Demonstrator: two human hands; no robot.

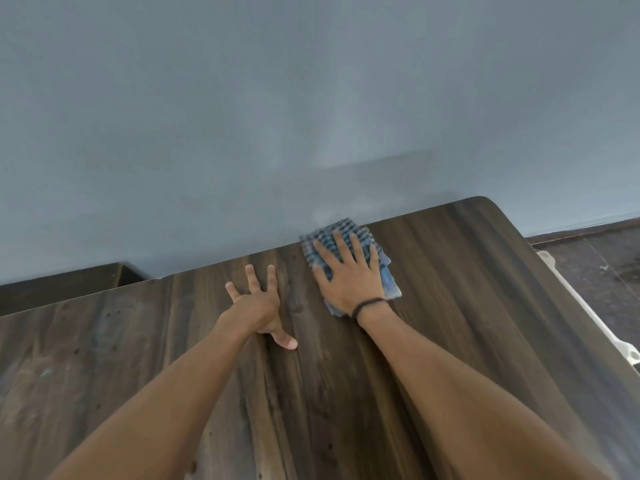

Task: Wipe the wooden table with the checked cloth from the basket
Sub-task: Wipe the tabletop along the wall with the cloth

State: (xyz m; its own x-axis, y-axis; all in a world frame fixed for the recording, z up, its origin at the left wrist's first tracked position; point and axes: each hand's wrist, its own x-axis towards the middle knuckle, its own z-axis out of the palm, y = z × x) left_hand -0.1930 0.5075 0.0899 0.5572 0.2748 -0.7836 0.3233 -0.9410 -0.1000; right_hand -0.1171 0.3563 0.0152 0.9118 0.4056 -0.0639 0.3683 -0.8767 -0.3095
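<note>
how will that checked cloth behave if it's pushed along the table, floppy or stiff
Probably floppy: the checked cloth lies in folded layers under the flat right hand, so it would sag if lifted. It should slide easily on the smooth wooden table, though uncovered edges may bunch. Its far end reaches the table's back edge and might slip over.

You're in a plain indoor room, likely a home: a dark wooden table [450, 306] stands against a bare grey-blue wall [311, 98], with dark skirting [581, 227] and floor [595, 268] to your right.
</note>
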